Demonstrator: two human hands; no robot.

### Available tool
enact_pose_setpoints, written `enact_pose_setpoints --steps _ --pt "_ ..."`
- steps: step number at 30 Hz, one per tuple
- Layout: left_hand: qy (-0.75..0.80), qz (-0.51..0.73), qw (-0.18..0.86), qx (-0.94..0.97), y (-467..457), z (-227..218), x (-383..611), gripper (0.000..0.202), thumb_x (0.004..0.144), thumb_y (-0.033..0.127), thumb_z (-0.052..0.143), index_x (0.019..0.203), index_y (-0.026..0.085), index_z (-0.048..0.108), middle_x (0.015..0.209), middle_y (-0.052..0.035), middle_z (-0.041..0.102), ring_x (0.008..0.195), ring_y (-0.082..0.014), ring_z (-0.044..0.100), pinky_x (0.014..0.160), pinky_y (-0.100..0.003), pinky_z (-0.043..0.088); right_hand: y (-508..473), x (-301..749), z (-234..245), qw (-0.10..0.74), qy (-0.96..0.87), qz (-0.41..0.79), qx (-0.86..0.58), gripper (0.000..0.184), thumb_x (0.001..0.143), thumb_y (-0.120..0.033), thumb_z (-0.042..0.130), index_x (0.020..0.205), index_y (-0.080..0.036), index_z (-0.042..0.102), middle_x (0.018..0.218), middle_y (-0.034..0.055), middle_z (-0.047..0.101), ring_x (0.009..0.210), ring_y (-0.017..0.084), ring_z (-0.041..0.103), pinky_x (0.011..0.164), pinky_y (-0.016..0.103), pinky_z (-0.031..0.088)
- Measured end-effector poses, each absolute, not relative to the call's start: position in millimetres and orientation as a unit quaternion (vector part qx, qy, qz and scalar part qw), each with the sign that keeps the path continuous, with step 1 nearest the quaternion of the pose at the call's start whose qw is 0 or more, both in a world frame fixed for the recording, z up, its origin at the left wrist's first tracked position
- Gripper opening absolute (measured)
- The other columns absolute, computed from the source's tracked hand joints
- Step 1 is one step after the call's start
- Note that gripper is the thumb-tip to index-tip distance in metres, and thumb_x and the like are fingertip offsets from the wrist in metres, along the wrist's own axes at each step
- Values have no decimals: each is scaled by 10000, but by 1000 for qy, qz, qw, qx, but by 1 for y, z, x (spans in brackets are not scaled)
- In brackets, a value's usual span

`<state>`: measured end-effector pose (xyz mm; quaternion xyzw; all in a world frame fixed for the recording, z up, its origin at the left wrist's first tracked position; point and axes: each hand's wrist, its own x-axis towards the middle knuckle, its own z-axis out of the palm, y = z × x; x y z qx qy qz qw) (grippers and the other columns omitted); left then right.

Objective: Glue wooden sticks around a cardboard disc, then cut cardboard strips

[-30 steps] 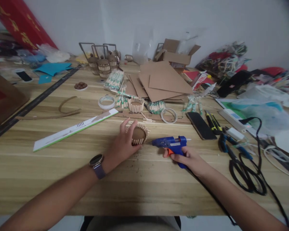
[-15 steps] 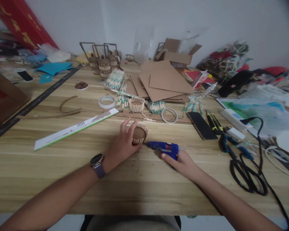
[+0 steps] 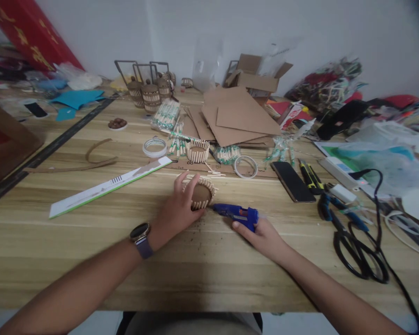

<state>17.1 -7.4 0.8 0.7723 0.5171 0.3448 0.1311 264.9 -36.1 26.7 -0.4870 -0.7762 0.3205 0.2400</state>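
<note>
My left hand (image 3: 181,200) curls over the left side of a small round basket (image 3: 204,202) with a brown base and a wall of short wooden sticks. Its fingers grip the stick wall, hiding that side. In my right hand (image 3: 261,235) is a blue hot glue gun (image 3: 239,215), its nozzle pointing left close to the basket's lower right edge. Whether nozzle and sticks touch, I cannot tell. Behind stands a similar stick basket (image 3: 198,152), with several loose sticks (image 3: 214,173) lying before it.
Cardboard sheets (image 3: 237,116), tape rolls (image 3: 155,148) and stick bundles (image 3: 165,114) lie beyond my hands. A white ruler-like strip (image 3: 108,188) rests at left. To the right are a phone (image 3: 292,182), yellow cutter (image 3: 310,177), scissors (image 3: 359,251) and a black cable (image 3: 377,204). Lidded stick pots (image 3: 151,97) stand behind.
The glue gun's nozzle has shifted very slightly up and away from the basket's edge. My left hand and the basket stay in place.
</note>
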Motion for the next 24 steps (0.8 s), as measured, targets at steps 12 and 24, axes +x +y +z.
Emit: enact_pose_setpoints --steps 12,24 --pt "518 339 132 774 -8 2 16 1000 700 147 837 1490 276 237 1527 -182 237 1430 -406 334 1075 -590 457 -36 266 22 226 -791 291 -488 409 939 -483 469 982 -199 760 937 79 794 831 256 726 748 343 564" --pt "518 341 140 772 -7 2 16 980 701 153 815 1487 281 245 1528 -182 237 1405 -411 371 1041 -587 487 -38 265 22 229 -781 290 -504 377 926 -486 506 975 -214 762 900 66 787 784 247 706 735 337 549"
